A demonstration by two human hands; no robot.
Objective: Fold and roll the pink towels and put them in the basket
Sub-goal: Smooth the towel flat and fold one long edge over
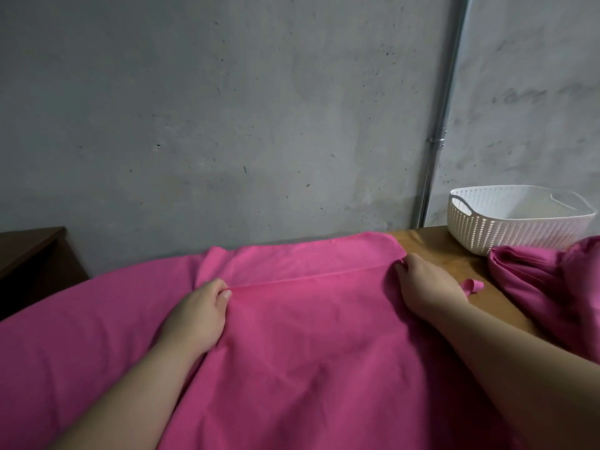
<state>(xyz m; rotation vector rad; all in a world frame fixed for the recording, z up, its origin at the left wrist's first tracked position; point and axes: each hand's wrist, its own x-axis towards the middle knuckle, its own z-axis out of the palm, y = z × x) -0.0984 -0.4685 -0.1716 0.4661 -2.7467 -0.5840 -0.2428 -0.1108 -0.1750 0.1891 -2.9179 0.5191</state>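
Note:
A large pink towel (308, 336) lies spread over the wooden table (431, 245) in front of me. Its top layer ends in a straight edge running between my hands. My left hand (201, 316) pinches that edge at its left end. At the right end, my right hand (425, 284) grips the same edge near the towel's corner. A white perforated basket (513, 228) stands at the back right of the table with nothing visible inside. More pink towel (552, 287) lies bunched in front of the basket at the right edge.
A bare concrete wall (227, 108) rises right behind the table, with a metal pipe (438, 141) running down it. A dark wooden piece of furniture (29, 251) stands at the far left.

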